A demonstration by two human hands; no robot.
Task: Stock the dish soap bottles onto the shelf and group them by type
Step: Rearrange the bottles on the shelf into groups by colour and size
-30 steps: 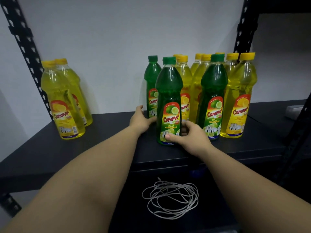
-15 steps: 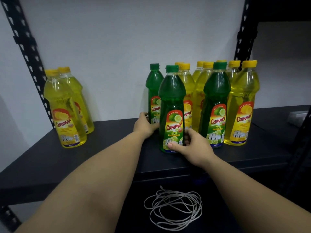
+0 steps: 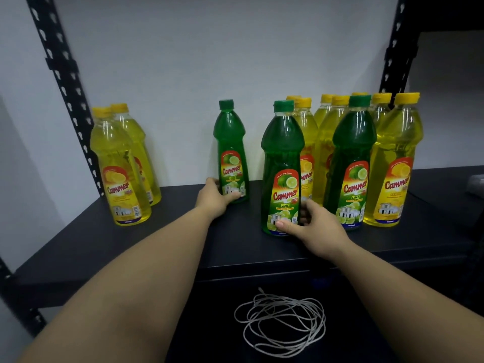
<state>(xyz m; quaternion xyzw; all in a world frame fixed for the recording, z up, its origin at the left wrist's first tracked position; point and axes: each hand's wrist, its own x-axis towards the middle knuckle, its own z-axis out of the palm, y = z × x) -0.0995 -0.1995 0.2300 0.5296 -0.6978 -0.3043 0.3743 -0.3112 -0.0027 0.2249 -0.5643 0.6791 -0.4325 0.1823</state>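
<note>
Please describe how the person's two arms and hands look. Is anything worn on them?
Both forearms are bare as far as the picture shows: no sleeves, gloves, watch or bracelet are visible. The left hand and the right hand show no rings that I can see. The right thumbnail is short and unpainted.

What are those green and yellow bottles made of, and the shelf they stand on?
The green bottles and yellow bottles look like clear glossy plastic: the liquid shows through and highlights streak their shoulders. Their labels look like shiny printed film. The shelf looks like matt dark painted metal, though coated board is possible.
</note>
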